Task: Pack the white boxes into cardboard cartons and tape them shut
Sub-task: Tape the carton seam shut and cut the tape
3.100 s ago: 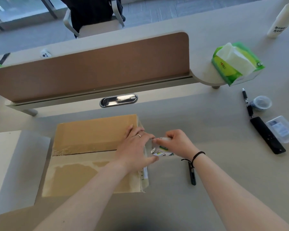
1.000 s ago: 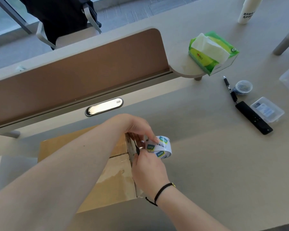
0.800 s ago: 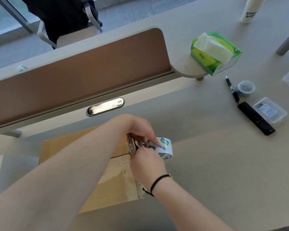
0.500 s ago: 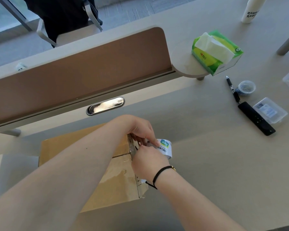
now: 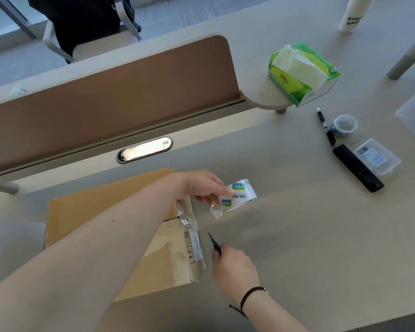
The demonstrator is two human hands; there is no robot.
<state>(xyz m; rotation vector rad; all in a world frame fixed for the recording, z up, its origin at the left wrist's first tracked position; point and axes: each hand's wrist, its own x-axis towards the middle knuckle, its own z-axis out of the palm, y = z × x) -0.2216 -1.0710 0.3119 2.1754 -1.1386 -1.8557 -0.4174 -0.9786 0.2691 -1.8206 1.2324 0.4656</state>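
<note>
The cardboard carton [image 5: 120, 236] lies flat on the table [image 5: 321, 236], flaps closed, clear tape glossy along its top seam and down the right end, where a printed label sits. Its contents are hidden; whether white boxes are inside cannot be told.

The left hand [image 5: 201, 185], reaching across the carton, pinches the tape roll [image 5: 237, 196] by its rim just beyond the carton's right edge, a short loose tail of clear film hanging from it. The right hand [image 5: 235, 267] is curled around a thin black cutting tool [image 5: 213, 243], its tip pointing up toward that tail; the exact kind of tool is too blurred to tell.

The roll looks light and rigid, best held through or across its core so it can turn. The film is thin, sticky and likely to fold onto itself, so the tail wants tension. The carton looks stiff but worn at its corners; it should slide easily and is best steadied by pressing on its top.

Farther right, a small clear tub [image 5: 345, 124] holds what look like clips, and a clear lidded case [image 5: 376, 156] lies beside a black remote [image 5: 357, 167].
</note>
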